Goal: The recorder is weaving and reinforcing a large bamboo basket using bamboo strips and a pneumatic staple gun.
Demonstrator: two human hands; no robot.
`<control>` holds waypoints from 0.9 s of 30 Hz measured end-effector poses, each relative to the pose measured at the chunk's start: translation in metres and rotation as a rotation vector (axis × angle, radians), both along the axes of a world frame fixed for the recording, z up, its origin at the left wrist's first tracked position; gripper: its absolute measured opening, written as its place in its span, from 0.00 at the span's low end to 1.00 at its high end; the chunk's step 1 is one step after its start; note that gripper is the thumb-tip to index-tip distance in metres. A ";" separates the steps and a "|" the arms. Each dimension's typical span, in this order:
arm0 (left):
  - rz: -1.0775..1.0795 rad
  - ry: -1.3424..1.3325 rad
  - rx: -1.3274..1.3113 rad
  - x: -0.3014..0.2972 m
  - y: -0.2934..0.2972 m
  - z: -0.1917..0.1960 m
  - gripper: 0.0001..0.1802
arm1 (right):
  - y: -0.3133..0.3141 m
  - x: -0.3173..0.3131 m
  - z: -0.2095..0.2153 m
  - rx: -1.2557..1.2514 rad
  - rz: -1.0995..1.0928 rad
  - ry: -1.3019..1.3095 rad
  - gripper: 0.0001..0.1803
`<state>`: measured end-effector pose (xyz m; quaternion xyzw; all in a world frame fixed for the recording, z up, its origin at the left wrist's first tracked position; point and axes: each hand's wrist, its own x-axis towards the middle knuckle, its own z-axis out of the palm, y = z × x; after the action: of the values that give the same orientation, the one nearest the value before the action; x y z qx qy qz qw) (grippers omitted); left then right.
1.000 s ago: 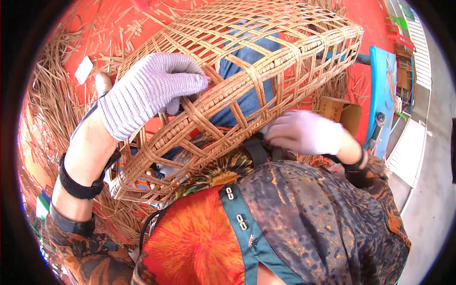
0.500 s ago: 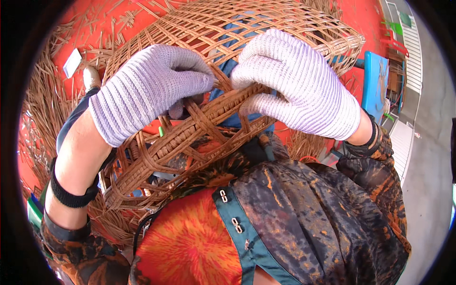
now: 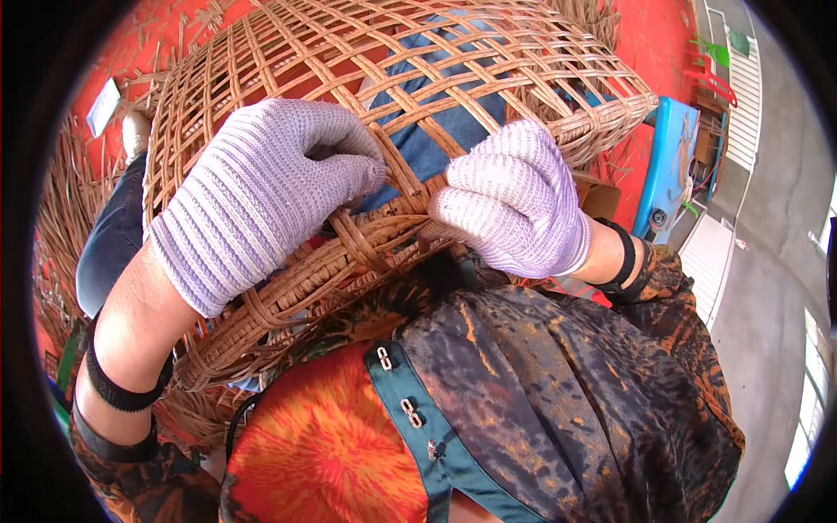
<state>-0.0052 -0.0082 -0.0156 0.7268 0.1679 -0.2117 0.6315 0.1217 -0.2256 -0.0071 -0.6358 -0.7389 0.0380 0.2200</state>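
I am looking down at 2 gloved hands working on a big woven basket (image 3: 349,96). It is lying tipped on its side across my lap, right up against my chest. My left hand (image 3: 261,187) is curling over the wall of the basket, and its fingertips are pinching a flat cane strip near the thick rim (image 3: 349,261). My right hand (image 3: 519,200) is closing on the same strip from the other side, just beside the left one. Both hands are gripping tight, not letting go.

I think most of the weaving is done. The open criss-cross walls are looking whole, and the rim is already wound thick with cane. What is left seems to be tucking in strips near the rim, where some ends are sticking out.

The basket is light brown, stiff and full of holes. Loose cane strips (image 3: 61,209) are lying on the red floor (image 3: 654,35).
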 end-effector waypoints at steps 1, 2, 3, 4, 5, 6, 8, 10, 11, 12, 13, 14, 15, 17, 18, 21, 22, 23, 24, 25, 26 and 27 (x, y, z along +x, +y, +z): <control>-0.002 -0.012 0.009 -0.001 0.001 0.001 0.08 | 0.001 -0.001 0.000 0.009 0.000 -0.018 0.21; -0.006 -0.008 0.016 -0.001 0.003 0.003 0.08 | 0.002 -0.001 -0.001 0.017 -0.005 -0.015 0.21; -0.007 0.004 0.012 0.003 0.004 0.007 0.08 | 0.003 0.001 0.000 0.027 -0.009 -0.020 0.20; -0.011 0.016 0.009 0.006 0.004 0.012 0.08 | 0.004 0.002 0.001 0.039 -0.018 -0.027 0.19; -0.034 0.002 0.022 0.005 0.004 0.017 0.08 | 0.005 0.000 0.001 0.052 -0.041 -0.041 0.19; -0.048 -0.059 0.089 0.007 0.003 0.020 0.11 | 0.006 0.001 0.001 0.092 -0.067 -0.011 0.16; -0.073 -0.097 0.165 0.018 -0.002 0.019 0.13 | 0.006 0.008 -0.001 0.133 -0.099 0.026 0.10; -0.062 -0.017 0.182 0.014 0.000 0.009 0.10 | 0.014 0.006 -0.006 0.166 -0.102 0.068 0.07; -0.050 0.016 0.176 0.011 0.004 0.003 0.07 | 0.019 0.006 -0.009 0.191 -0.108 0.079 0.07; -0.039 0.045 0.140 0.009 0.009 0.005 0.07 | 0.022 0.005 -0.007 0.204 -0.114 0.073 0.07; -0.028 0.081 0.106 0.008 0.012 0.007 0.06 | 0.025 0.003 -0.007 0.219 -0.117 0.070 0.07; -0.026 0.156 0.092 0.011 0.016 0.010 0.09 | 0.029 0.002 -0.010 0.261 -0.131 0.063 0.07; -0.028 0.226 0.075 0.017 0.018 0.014 0.12 | 0.030 0.002 -0.009 0.298 -0.146 0.047 0.07; -0.059 0.211 0.089 0.029 0.011 0.007 0.12 | 0.023 0.002 -0.020 0.337 -0.210 -0.017 0.07; 0.025 0.264 0.138 0.014 0.021 0.019 0.13 | 0.033 -0.002 -0.019 0.419 -0.174 0.005 0.08; -0.029 0.199 0.082 0.012 0.041 -0.030 0.15 | -0.011 0.029 -0.015 0.431 -0.241 -0.053 0.08; -0.003 0.233 0.019 0.009 0.048 -0.037 0.13 | -0.039 0.048 -0.007 0.418 -0.352 -0.045 0.11; -0.031 0.226 0.029 0.018 0.044 -0.015 0.13 | -0.071 0.078 -0.005 0.446 -0.466 0.057 0.10; -0.011 0.363 0.036 0.020 0.039 0.005 0.19 | -0.105 0.103 -0.007 0.649 -0.640 -0.097 0.09; 0.019 0.503 0.041 0.018 0.031 0.024 0.26 | -0.148 0.125 0.006 0.587 -0.803 -0.373 0.07; 0.020 0.407 0.055 0.017 0.017 0.038 0.24 | -0.195 0.145 0.015 0.508 -1.043 -0.471 0.07; 0.010 0.404 0.062 0.020 0.006 0.047 0.24 | -0.250 0.166 0.020 0.423 -1.208 -0.588 0.08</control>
<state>0.0144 -0.0020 0.0313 0.6878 0.3012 -0.3450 0.5632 0.2882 -0.4752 0.0133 -0.8622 -0.2771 -0.4087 0.1127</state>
